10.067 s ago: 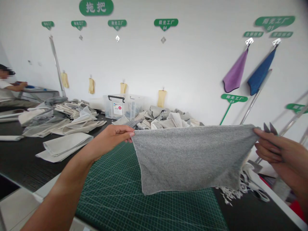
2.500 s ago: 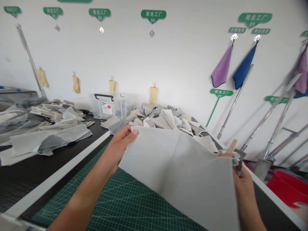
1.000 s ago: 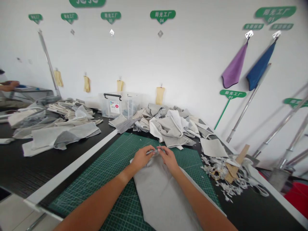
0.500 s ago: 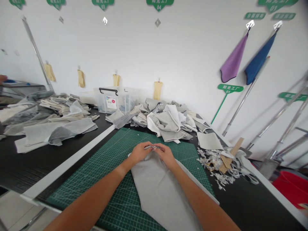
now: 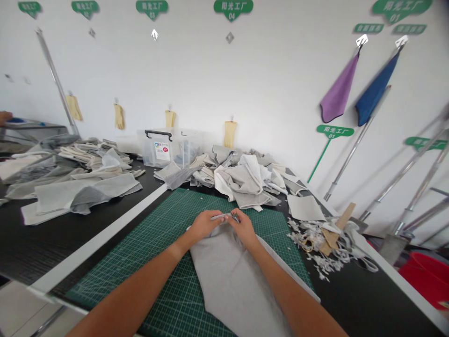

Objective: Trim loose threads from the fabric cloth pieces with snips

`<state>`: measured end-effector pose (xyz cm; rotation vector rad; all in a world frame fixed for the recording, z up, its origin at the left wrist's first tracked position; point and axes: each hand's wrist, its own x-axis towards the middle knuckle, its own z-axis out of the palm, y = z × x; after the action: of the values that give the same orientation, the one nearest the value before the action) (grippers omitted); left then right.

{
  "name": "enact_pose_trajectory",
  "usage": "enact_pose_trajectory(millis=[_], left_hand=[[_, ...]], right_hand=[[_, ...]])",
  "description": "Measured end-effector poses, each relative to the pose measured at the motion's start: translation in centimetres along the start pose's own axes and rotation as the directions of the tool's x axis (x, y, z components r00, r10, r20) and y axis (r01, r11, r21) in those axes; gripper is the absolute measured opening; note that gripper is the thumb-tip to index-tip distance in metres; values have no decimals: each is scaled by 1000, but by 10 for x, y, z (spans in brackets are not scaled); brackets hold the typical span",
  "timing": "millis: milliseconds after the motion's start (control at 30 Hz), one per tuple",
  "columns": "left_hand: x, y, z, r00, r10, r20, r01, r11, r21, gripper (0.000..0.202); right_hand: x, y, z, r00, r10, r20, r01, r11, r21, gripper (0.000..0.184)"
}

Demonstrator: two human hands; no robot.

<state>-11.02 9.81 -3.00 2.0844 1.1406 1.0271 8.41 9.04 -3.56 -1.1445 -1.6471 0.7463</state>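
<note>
White wall at 12 o'clock, rows of green tags, yellow rubber gloves (image 5: 119, 117) on hooks; below, a black workbench (image 5: 52, 248) with a green gridded cutting mat (image 5: 147, 220) dead ahead. Grey terry cloth (image 5: 231, 276) flat on the mat, from centre toward 6 o'clock, tapering to a blunt point, top edge gathered at the hands. Left hand (image 5: 205, 225) closed and narrow on that edge, fingers curled over; right hand (image 5: 243, 229) also narrow, fingertips pinched on a slim metal tool (image 5: 224, 216) — possibly small snips, too small to tell — shaft running across toward the left hand. Advice: tips low, cloth taut between both hands, short bites only — edge easily lost in terry pile. Heap of crumpled grey and cream cloth (image 5: 242, 175) at 12 o'clock, soft, folded over itself; flatter cloth pieces (image 5: 80, 192) at 10 o'clock; fluffy white trimmings (image 5: 314, 243) and a wooden strip (image 5: 336, 224) near 3 o'clock; clear plastic box (image 5: 163, 149) with black handle at 11 o'clock; red bucket (image 5: 423, 276) at 4 o'clock; another person's hand (image 5: 4, 117) at far 10 o'clock.
</note>
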Motion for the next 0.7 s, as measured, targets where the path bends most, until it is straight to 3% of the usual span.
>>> enact_pose_trajectory(millis=[233, 433, 700], left_hand=[[4, -2, -2, 1000, 13, -7, -13, 995, -95, 33], [4, -3, -2, 1000, 4, -10, -5, 996, -91, 33], [7, -9, -3, 997, -53, -57, 49, 996, -69, 30]], right_hand=[[0, 0, 0, 983, 149, 108, -174, 944, 280, 32], [1, 4, 0, 983, 177, 50, -183, 916, 358, 36], [3, 2, -3, 966, 231, 112, -257, 889, 379, 45]])
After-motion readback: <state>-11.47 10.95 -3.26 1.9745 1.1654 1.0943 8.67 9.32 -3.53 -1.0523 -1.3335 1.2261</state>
